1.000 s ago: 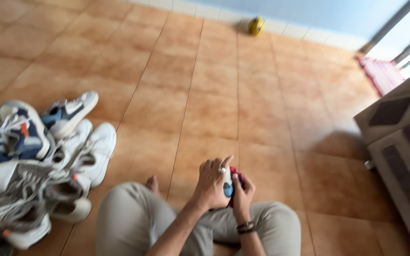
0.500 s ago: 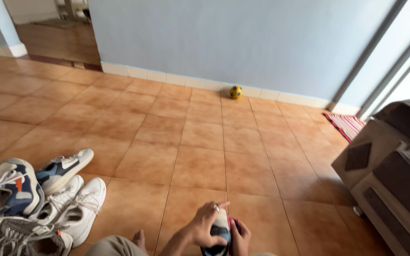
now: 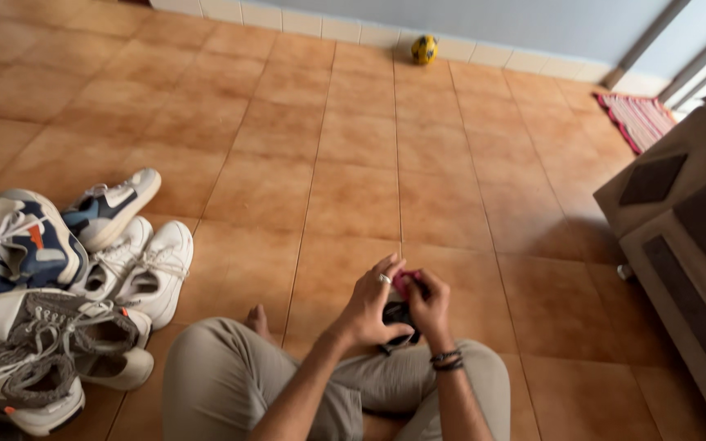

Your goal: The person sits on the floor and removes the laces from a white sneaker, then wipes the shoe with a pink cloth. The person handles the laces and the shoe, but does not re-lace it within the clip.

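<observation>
Both hands, left (image 3: pixel 373 306) and right (image 3: pixel 428 302), grasping a small dark-and-pink object (image 3: pixel 402 296) over my lap above the floor (image 3: pixel 353 163); looks light, compact, I'd pinch its ends; shoes (image 3: pixel 67 278) at left.

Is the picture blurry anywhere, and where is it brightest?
Head view: daylight brightest at the upper right by the striped rug; floor tiles and sneaker pile look sharp; the small dark and pink thing between left hand and right hand is too hidden to identify.
</observation>
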